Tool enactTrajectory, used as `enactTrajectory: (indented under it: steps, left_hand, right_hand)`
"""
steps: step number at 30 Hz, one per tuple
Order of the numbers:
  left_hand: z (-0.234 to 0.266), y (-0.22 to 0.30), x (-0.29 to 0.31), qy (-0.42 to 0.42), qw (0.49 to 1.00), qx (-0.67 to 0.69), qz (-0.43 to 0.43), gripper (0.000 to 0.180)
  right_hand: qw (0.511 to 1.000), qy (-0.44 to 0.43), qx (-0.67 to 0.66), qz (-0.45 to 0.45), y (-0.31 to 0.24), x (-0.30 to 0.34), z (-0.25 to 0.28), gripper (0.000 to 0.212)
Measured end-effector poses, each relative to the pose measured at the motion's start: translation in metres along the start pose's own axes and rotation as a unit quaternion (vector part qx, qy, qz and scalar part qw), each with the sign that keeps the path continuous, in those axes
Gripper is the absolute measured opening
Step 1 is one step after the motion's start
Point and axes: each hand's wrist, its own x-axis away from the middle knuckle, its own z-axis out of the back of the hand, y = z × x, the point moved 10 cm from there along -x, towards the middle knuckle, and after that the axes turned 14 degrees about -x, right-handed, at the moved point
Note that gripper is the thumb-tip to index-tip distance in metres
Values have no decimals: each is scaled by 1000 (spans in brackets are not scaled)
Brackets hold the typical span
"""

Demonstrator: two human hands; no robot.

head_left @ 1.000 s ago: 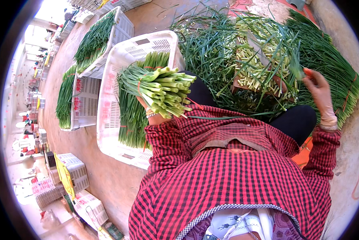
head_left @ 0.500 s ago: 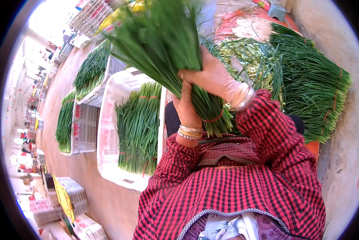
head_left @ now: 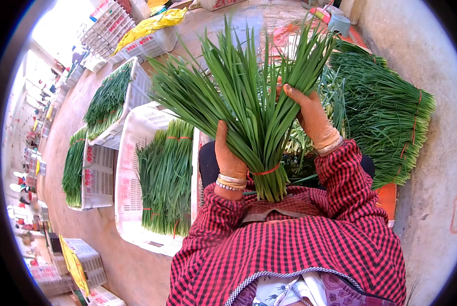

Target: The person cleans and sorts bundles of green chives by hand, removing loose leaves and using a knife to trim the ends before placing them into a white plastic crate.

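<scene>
In front of my chest a bunch of garlic chives (head_left: 249,117) stands upright, a red band (head_left: 265,171) round its lower part and its leaves fanned wide. My left hand (head_left: 228,155) supports the left side, thumb up along the leaves. On the right side, my right hand (head_left: 312,115) grips a share of the leaves, its thumb across them and its other fingers mostly hidden behind. The pale cut ends of the stalks point down at my lap. Both hands wear thin, stained gloves.
A white crate (head_left: 124,204) with banded chives stands at my left. Beyond it are more filled crates (head_left: 98,171). Banded bunches (head_left: 386,107) are piled at my right, beside a wall (head_left: 432,168). Loose trimmings (head_left: 335,102) lie behind the bunch. A blue-grey stool (head_left: 339,23) is farther back.
The bunch has come from a slant to upright, lower and nearer to me. My hands have moved apart, and the leaves have spread into a fan between them.
</scene>
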Motion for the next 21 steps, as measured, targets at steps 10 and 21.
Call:
enactTrajectory:
  steps: [10, 21]
  left_hand:
    - [0, -2, 2, 39, 998, -38, 10, 39]
    - [42, -8, -33, -45, 997, -24, -61, 55]
  right_hand:
    - [999, -22, 43, -4, -5, 3, 3, 35]
    - [886, -172, 398, 166, 13, 61, -148, 53]
